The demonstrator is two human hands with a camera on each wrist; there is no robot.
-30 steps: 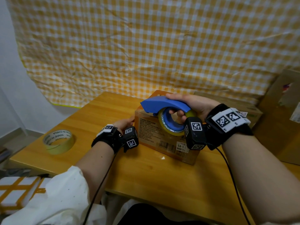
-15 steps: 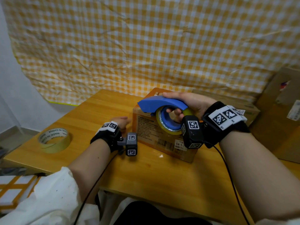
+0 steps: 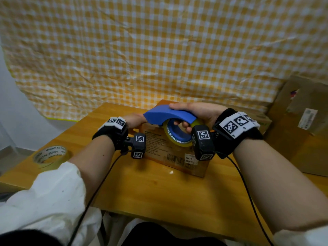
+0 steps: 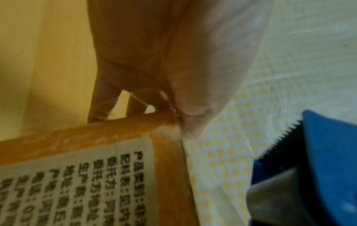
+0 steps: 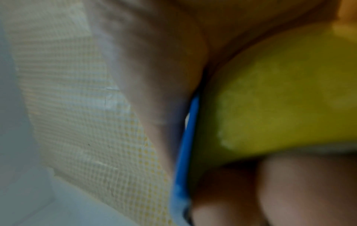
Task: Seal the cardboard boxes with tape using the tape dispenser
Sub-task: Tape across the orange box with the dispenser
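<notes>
A loose roll of yellowish tape (image 3: 51, 155) lies flat at the left edge of the wooden table (image 3: 159, 192). A yellow-and-white checked cloth (image 3: 159, 50) fills the upper frame, hanging behind the table.

The tape dispenser (image 3: 168, 115) is showing smooth, matt blue plastic, its serrated blade (image 4: 278, 137) looking like thin metal. The tape roll (image 3: 177, 139) is gleaming a glossy, translucent yellow. The cardboard box (image 3: 170, 153) is looking matt brown with a paper label. The table (image 3: 159, 192) is shining as varnished wood, and the checked backdrop (image 3: 159, 50) is hanging crinkled.
</notes>
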